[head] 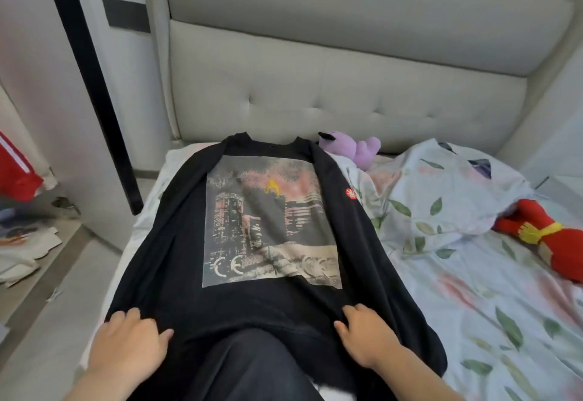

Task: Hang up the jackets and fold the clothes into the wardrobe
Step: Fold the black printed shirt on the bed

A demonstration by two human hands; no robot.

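Holding the black T-shirt (252, 306) near its lower hem with both hands: with the left hand (132, 344) at the left side, fingers curled into the cloth and thumb stretched toward the middle; with the right hand (369, 334) at the right side, fingers bent over a pinch of cloth, thumb also pointing inward. From the head view, spread flat on the bed (473, 321), print side up, collar toward the padded headboard (315, 91), hem nearest to the camera. Drawn a little tight between the two grips, with creases spreading from each hand. Marked on the sleeve at the right with a small red patch (350, 194). Just beside the collar, to the right, a purple plush toy (356, 151); further right, a flowered duvet (441, 198) in a heap and, close against it, a red plush toy (542, 236). At the far left, past the bed edge, a red garment (15, 170) with white stripes and, below it, some light folded clothes (22, 252).
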